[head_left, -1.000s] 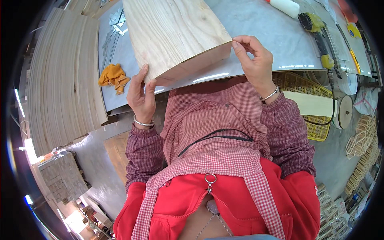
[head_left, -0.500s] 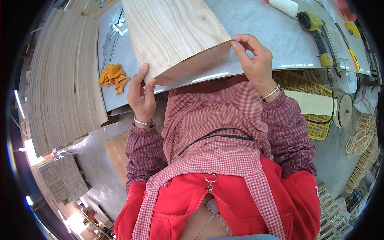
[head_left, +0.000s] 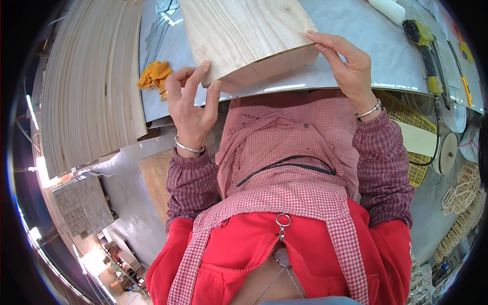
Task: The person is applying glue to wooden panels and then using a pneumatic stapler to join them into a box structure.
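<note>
A box-shaped wooden piece (head_left: pixel 249 30) with a pale, grained top lies at the near edge of the grey-topped table; its far end runs out of view. My right hand (head_left: pixel 351 66) pinches its near right corner between thumb and fingers. At the near left corner is my left hand (head_left: pixel 193 109), fingers spread and thumb apart, with the fingertips beside or lightly touching the wood. An orange cloth (head_left: pixel 154 76) lies left of that hand. Thin metal strips (head_left: pixel 156 38) rest farther back on the table.
Stacked wooden boards (head_left: pixel 91 86) stand at the left. To the right lie a yellow-and-black power tool (head_left: pixel 424 48), a white bottle-like thing (head_left: pixel 388 10) and a yellow pen-like tool (head_left: pixel 466 89). Below the table edge are a yellow plastic crate (head_left: pixel 418 175) and a round disc (head_left: pixel 447 153).
The view has shifted, so everything sits farther right and slightly higher. My left fingers have spread and loosened at the wood's corner. My right hand keeps its pinch.
</note>
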A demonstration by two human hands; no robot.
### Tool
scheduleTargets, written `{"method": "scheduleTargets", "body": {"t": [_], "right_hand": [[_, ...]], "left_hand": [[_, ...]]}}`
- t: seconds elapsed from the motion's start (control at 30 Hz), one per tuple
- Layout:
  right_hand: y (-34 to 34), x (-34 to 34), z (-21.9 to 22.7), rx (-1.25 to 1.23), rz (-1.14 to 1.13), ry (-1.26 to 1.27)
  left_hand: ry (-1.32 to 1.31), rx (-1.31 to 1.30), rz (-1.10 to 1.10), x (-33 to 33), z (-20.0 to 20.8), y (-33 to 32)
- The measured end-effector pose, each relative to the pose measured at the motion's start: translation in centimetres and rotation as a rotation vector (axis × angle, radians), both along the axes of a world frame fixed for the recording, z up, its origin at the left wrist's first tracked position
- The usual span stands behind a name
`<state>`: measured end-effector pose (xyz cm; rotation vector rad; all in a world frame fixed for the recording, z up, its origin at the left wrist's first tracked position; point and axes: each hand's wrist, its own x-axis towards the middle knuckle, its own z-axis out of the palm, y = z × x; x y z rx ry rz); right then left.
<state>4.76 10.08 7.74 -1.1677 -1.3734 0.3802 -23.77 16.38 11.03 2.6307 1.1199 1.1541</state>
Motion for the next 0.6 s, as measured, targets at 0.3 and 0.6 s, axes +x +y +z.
{"method": "scheduleTargets", "body": {"t": [0.3, 0.6], "right_hand": [[0.1, -0.1, -0.1, -0.002, 0.013, 0.051], [0.0, -0.2, -0.1, -0.028, 0.018, 0.015]], "left_hand": [[0.106, 0.218, -0.278, 8.3, 1.2, 0.5], [0.080, 0.261, -0.273, 8.8, 0.3, 1.0]]}}
